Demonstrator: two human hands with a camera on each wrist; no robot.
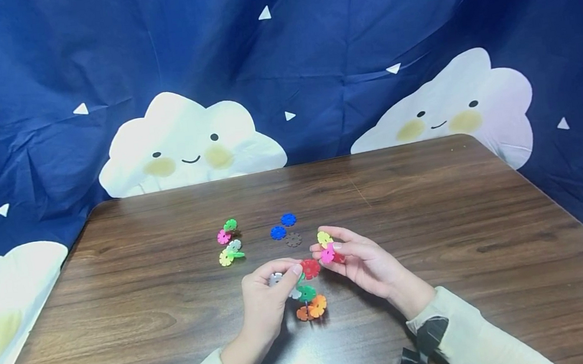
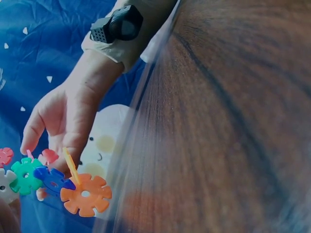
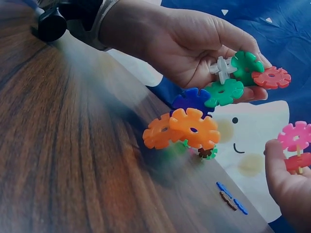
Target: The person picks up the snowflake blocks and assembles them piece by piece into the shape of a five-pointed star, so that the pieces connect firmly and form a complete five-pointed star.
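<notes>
My left hand (image 1: 262,298) pinches a chain of interlocking flower-shaped plastic discs between thumb and fingers. In the right wrist view the chain has a red disc (image 3: 272,77), green discs (image 3: 224,91), a whitish disc (image 3: 223,69), a dark blue disc (image 3: 191,101) and orange discs (image 3: 194,129) at its lower end. To its right, my right hand (image 1: 369,265) holds a smaller joined piece by the fingertips, made of a yellow disc (image 1: 324,238), a pink disc (image 1: 327,254) and a red disc (image 3: 297,162). The chain's red end points towards the right hand's piece.
Left of the hands on the wooden table (image 1: 149,298) lie joined discs: a green disc (image 1: 230,225) with a pink one, and a yellow disc (image 1: 226,257) with grey and green. Two blue discs (image 1: 278,232) and a brown disc (image 1: 293,240) lie farther back. A blue cloud-print curtain (image 1: 309,43) hangs behind.
</notes>
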